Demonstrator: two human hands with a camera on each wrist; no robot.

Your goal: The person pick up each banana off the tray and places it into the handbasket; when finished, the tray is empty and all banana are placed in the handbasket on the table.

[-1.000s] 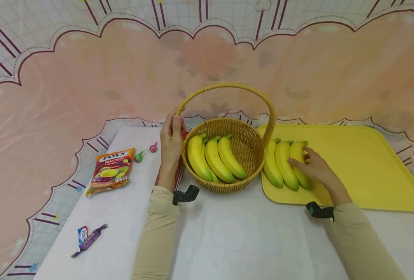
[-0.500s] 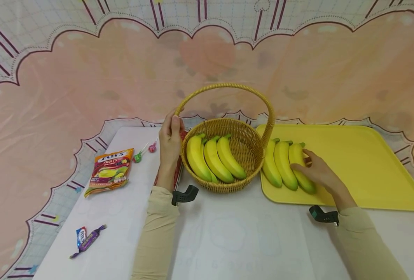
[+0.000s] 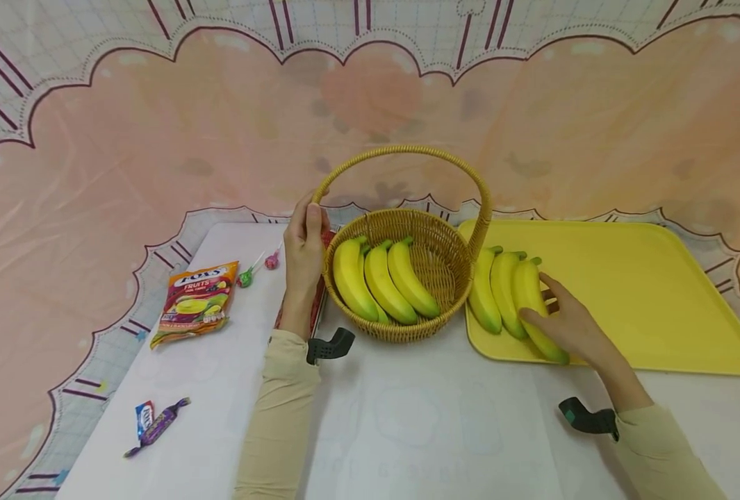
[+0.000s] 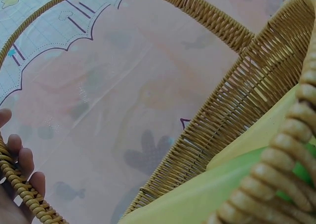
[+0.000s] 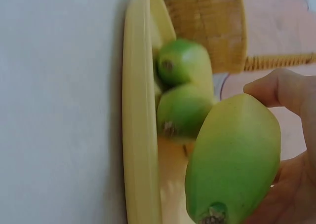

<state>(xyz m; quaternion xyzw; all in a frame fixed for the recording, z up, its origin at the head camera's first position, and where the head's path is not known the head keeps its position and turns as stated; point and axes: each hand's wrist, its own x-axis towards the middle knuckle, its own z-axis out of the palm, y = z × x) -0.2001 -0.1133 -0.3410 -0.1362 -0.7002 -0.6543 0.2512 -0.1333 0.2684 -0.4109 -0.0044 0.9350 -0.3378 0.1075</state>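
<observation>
My left hand (image 3: pixel 305 246) grips the left side of the arched handle of a wicker basket (image 3: pixel 447 267); its fingers show curled round the handle (image 4: pixel 29 197) in the left wrist view. Several bananas (image 3: pixel 390 286) lie side by side in the left part of the basket. My right hand (image 3: pixel 568 321) holds a banana (image 5: pixel 234 157) between thumb and fingers, its green end toward the right wrist camera and over the tray's front rim. Two more bananas (image 3: pixel 486 298) lie beside it on the left end of the yellow tray (image 3: pixel 645 298).
A red packet (image 3: pixel 319 295) lies partly hidden behind my left arm. Left of it are two lollipops (image 3: pixel 245 278) and an orange candy bag (image 3: pixel 197 300). Two small wrapped sweets (image 3: pixel 160 425) rest near the table's left edge. A patterned cloth (image 3: pixel 370 104) hangs behind.
My right hand has moved toward me and slightly right, bringing the rightmost banana with it, so its tip now overlaps the tray's front rim. My left hand stays on the basket handle.
</observation>
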